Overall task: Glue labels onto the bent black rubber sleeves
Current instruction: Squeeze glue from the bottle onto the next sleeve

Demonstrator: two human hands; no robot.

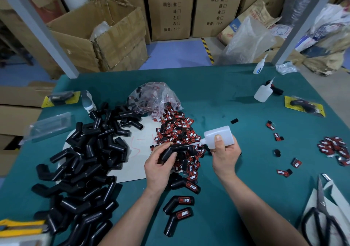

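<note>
Closest to the person, three labelled sleeves (179, 201) lie on the green counter (217, 97) between the forearms. They are probably kept apart so that finished pieces do not mix with bare ones. Scissors (322, 213) rest at the right, within reach.

A little farther out, the left hand (159, 167) holds one bent black sleeve (171, 152) just above the counter. Its fingers are curled round the lower leg, so the upper leg is left free, apparently to take glue. The right hand (225, 156) grips a white squeeze bottle (219, 134), thumb pressed on its flat face and the other fingers wrapped behind. The bottle is tipped sideways so its nozzle points left and reaches the sleeve's exposed leg. Both wrists turn inward over the work.

Behind the hands is a loose pile of red-and-black labels (178, 130), close enough to pick from. A heap of bare sleeves (85, 160) lies to the left. Farther back a plastic bag (153, 96) spills more labels, and two spare bottles (262, 94) stand at the far right. Cardboard boxes (170, 8) line the wall.
</note>
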